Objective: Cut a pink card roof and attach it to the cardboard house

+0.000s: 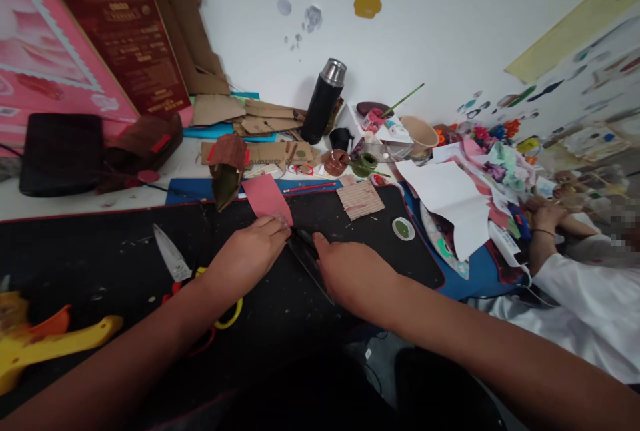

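Note:
My left hand (263,241) is closed on the lower edge of a pink sheet of paper (267,196), its fingertips bunched at the paper's corner. My right hand (353,274) grips a dark, elongated tool (307,259), whose narrow end reaches the paper beside my left fingers. Its exact kind is hard to make out, being dark against the black mat (270,324). Under my left forearm lie scissors (173,254) with red and yellow handles, partly covered. A brown and green leaf-like piece (226,171) lies just left of the paper.
A yellow glue gun (55,344) lies at the left. Behind the mat are a red pencil (310,186), corrugated cardboard (361,199), paint pots (337,162) and a black thermos (324,103). A small dish of green paint (403,228) sits right. Another person's arm (545,231) is farther right.

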Demonstrator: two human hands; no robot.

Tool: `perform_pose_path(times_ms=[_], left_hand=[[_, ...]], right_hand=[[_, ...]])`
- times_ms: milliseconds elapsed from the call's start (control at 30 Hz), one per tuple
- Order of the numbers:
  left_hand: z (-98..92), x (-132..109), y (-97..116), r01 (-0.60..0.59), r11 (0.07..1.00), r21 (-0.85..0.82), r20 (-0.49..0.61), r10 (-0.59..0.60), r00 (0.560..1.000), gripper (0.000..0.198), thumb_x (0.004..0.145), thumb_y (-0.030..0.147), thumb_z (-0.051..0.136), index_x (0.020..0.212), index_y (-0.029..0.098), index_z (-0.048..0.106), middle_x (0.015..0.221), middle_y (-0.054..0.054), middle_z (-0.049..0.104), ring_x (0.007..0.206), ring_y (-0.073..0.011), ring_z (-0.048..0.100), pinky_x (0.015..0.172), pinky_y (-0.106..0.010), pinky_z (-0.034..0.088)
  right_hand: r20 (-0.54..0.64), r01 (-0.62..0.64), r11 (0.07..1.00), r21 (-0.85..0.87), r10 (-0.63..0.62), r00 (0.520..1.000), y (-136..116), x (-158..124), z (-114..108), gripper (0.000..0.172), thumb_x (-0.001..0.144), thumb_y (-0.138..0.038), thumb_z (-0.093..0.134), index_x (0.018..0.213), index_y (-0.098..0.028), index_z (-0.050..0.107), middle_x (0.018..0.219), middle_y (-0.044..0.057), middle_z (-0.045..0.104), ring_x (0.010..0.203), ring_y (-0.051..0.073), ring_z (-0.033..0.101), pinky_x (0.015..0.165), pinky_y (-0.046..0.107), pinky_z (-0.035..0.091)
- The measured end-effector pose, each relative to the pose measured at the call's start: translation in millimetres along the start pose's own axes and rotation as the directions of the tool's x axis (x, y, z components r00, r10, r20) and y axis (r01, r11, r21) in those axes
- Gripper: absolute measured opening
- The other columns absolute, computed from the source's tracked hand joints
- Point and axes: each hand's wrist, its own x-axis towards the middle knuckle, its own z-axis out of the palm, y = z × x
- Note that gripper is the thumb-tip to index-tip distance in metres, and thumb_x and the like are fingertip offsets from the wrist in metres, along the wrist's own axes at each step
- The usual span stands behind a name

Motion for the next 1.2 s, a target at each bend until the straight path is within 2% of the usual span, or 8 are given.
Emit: perform_pose_path(times_ms=[233,367,500,567,700,867,1067,1200], left_hand=[[0.2,-5,3,-0.015,0.999,0.03,0.008,0.014,1.0,0.028,0.102,0.009,0.052,0.117,0.01,0.075,0.118,-0.017,0.076,0.11,-0.0296,0.071,0.093,-0.041,0.063],[3.8,-10,4,-0.04,0.997,0.069,0.018,0.039,0.999,0.035,0.099,0.005,0.053,0.129,0.006,0.071,0.126,-0.02,0.073,0.122,-0.033,0.066,0.1,-0.045,0.062],[7.0,-12,3,-0.052,0.995,0.085,0.019,0.05,0.999,0.035,0.099,0.006,0.054,0.131,0.004,0.069,0.124,-0.021,0.073,0.122,-0.0332,0.066,0.102,-0.045,0.061],[6.5,-11,3,-0.045,0.995,0.094,0.021,0.043,0.999,0.033,0.101,0.008,0.054,0.129,0.005,0.07,0.121,-0.019,0.074,0.118,-0.0322,0.068,0.1,-0.045,0.063],[2.5,-8,2,-0.038,0.994,0.098,0.024,0.036,0.999,0.03,0.102,0.01,0.053,0.125,0.007,0.072,0.12,-0.017,0.075,0.116,-0.031,0.07,0.097,-0.043,0.064],[-6.9,-10,2,-0.05,0.994,0.1,0.025,0.047,0.999,0.032,0.104,0.01,0.049,0.126,0.007,0.072,0.122,-0.017,0.075,0.117,-0.0304,0.071,0.102,-0.043,0.063],[-24.8,-26,-6,-0.003,0.998,0.055,0.007,0.002,1.0,0.034,0.105,0.014,0.052,0.135,0.008,0.068,0.133,-0.017,0.073,0.128,-0.0314,0.067,0.105,-0.044,0.062],[-25.9,-34,-7,-0.004,0.999,0.038,0.038,0.002,0.999,0.035,0.104,0.012,0.053,0.136,0.008,0.067,0.134,-0.017,0.073,0.13,-0.031,0.066,0.106,-0.044,0.062]], right_hand=[[-0.061,-0.012,0.988,0.152,0.022,0.998,19,-11,3,0.047,0.105,-0.022,0.05,0.15,-0.009,0.056,0.103,0.02,0.082,0.085,0.031,0.08,0.066,0.036,0.049],[-0.196,0.046,0.96,0.275,0.009,0.981,28,-5,8,0.052,0.105,-0.026,0.048,0.154,-0.009,0.052,0.112,0.02,0.081,0.09,0.032,0.079,0.074,0.039,0.052],[-0.364,0.172,0.877,0.448,0.003,0.932,31,20,16,0.049,0.105,-0.027,0.051,0.152,-0.012,0.055,0.12,0.018,0.079,0.098,0.031,0.079,0.083,0.039,0.056],[-0.425,0.242,0.807,0.539,0.012,0.905,32,37,19,0.047,0.104,-0.026,0.054,0.15,-0.015,0.057,0.114,0.014,0.081,0.09,0.027,0.079,0.081,0.036,0.058],[-0.45,0.319,0.629,0.709,0.055,0.891,37,71,24,0.048,0.106,-0.027,0.053,0.153,-0.018,0.054,0.085,0.002,0.079,0.055,0.017,0.071,0.068,0.031,0.058],[-0.46,0.364,0.554,0.749,0.039,0.887,41,101,37,0.044,0.105,-0.025,0.055,0.148,-0.018,0.059,0.065,-0.005,0.069,0.05,0.015,0.072,0.065,0.027,0.058],[-0.513,0.41,0.533,0.74,0.053,0.857,41,105,49,0.045,0.105,-0.028,0.054,0.148,-0.02,0.06,0.07,-0.004,0.072,0.048,0.015,0.07,0.059,0.025,0.057],[-0.52,0.421,0.497,0.759,0.071,0.852,41,105,55,0.046,0.105,-0.032,0.053,0.151,-0.023,0.058,0.082,-0.001,0.077,0.047,0.014,0.07,0.058,0.025,0.057]])
